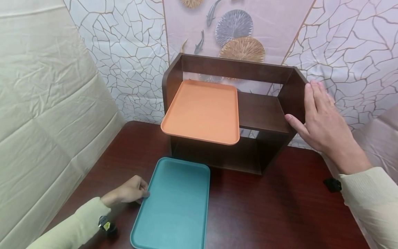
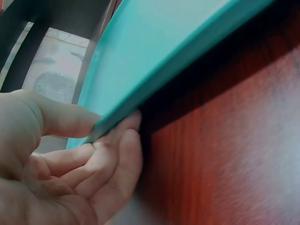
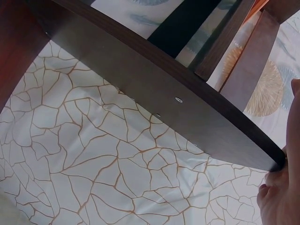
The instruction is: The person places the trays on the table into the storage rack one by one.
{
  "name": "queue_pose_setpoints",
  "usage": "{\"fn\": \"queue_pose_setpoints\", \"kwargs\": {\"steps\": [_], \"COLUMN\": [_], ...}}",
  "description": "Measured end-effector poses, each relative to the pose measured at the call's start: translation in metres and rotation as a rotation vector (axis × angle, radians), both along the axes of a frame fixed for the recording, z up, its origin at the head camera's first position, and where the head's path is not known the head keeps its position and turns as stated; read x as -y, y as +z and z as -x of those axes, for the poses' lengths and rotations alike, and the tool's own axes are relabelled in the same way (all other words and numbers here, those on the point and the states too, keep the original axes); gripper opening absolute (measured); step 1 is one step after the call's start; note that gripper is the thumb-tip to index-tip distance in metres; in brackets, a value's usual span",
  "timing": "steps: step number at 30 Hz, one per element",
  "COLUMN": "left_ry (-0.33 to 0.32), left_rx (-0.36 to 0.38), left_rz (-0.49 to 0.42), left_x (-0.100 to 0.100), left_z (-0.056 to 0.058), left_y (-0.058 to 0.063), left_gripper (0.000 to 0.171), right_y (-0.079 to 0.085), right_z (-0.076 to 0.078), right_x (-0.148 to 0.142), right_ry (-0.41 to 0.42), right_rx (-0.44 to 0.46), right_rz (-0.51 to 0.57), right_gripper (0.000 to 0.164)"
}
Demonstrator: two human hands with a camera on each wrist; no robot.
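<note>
And here we are at the table (image 1: 242,207), where the left hand (image 1: 132,189) has the teal rectangular tray (image 1: 174,207) by its left rim! From the left wrist we get the close look: thumb over the edge, fingers bent beneath it, a firm little pinch on that rim. A dark shadow runs under the tray's side, right along the red-brown wood. The tray itself lies in front of the shelf unit (image 1: 261,107), left of the table's middle, its near end running out at the bottom of our head view.

Over to the other side, and the right hand (image 1: 326,128) is up at the unit's right side panel (image 3: 178,101), fingers straight and together, thumb spread toward the inner side, nothing grasped. The right wrist view catches only part of that hand at the panel's upper end, so we can't be sure how firmly it presses, or whether the thumb touches the wood.

And look at the upper board: an orange tray (image 1: 203,114) lies there, to the left, its front end jutting out past the board's edge, bare dark wood to its right. Behind it all, we have the patterned backdrop (image 1: 133,45), white with gold crackle lines.
</note>
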State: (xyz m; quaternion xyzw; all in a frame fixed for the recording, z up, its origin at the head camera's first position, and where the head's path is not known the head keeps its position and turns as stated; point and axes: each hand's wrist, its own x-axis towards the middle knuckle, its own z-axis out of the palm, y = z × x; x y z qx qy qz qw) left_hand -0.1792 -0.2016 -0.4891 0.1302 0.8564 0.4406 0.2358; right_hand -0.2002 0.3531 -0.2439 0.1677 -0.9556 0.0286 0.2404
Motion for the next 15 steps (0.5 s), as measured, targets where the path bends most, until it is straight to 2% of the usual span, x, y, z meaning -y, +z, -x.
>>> {"fn": "queue_pose_setpoints", "kwargs": {"steps": [5,15], "left_ry": [0.023,0.018], "left_rx": [-0.006,-0.003], "left_rz": [-0.02,-0.05], "left_x": [0.0,-0.0017], "left_z": [-0.0022,-0.0049], "left_y": [-0.0018,0.0042], "left_gripper": [0.037,0.035], "right_y": [0.0002,-0.0006], "right_z": [0.0,0.0003], "right_x": [-0.0002,0.0001], "right_ry": [0.003,0.002], "right_rx": [-0.001,-0.002], "right_rz": [0.005,0.006], "right_gripper": [0.09,0.09]}}
